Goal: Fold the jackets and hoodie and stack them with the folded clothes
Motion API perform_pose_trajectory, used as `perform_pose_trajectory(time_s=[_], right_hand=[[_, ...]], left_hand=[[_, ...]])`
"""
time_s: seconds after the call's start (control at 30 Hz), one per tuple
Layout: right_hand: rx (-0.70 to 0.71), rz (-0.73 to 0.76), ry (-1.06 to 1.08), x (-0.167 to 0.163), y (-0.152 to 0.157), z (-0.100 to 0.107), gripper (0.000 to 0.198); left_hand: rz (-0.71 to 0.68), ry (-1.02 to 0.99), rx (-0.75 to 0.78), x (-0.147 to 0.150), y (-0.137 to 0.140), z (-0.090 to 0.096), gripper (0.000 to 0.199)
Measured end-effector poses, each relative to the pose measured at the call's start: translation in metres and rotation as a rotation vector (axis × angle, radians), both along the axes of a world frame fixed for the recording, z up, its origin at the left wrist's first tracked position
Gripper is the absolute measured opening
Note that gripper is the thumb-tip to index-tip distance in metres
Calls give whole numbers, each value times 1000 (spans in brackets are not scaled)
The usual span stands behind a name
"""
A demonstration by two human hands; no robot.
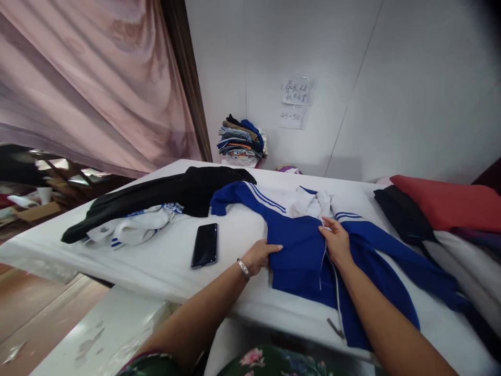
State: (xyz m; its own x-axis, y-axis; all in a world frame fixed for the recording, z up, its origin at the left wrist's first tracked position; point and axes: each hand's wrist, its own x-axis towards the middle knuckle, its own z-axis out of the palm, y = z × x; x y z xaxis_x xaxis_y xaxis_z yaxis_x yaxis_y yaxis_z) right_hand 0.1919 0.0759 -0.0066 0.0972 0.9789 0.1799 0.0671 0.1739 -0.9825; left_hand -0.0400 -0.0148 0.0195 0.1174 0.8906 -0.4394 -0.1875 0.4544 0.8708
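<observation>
A blue and white zip jacket (295, 250) with striped shoulders lies spread in front of me, its front opened along the zip. My left hand (260, 256) pinches the left side edge of the jacket, thumb on top of the blue cloth. With its fingers closed on the zip edge near the chest, my right hand (335, 241) grips the same jacket. One sleeve stretches up and left, the other down to the right. The lower right front panel hangs over the table's near edge. Left of my left hand lies a dark phone (205, 245).
The white-covered table (230, 230) carries a black garment (156, 196) and a white garment (143, 227) at left. Red cloth (446, 201) and other garments are heaped at right. A stack of folded clothes (240, 138) stands by the wall, beside handwritten paper signs (296, 93).
</observation>
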Motion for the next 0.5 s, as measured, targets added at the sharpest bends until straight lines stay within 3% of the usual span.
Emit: perform_pose_trajectory(time_s=[0.07,0.17,0.23,0.4,0.5], right_hand=[[-66,48,-192,4,3,-5,40],[-210,183,-514,7,5,-13,51],[-260,219,-608,6,4,-16,59],[-424,268,-450,2,1,-2,56],[-509,290,-334,-1,8,12,55]], left_hand=[[3,71,56,-5,0,-1,47],[-57,423,171,-14,-2,-7,42],[-131,629,234,-18,-2,-10,41],[-220,922,241,-18,4,-5,56],[-294,855,146,-17,15,-2,59]])
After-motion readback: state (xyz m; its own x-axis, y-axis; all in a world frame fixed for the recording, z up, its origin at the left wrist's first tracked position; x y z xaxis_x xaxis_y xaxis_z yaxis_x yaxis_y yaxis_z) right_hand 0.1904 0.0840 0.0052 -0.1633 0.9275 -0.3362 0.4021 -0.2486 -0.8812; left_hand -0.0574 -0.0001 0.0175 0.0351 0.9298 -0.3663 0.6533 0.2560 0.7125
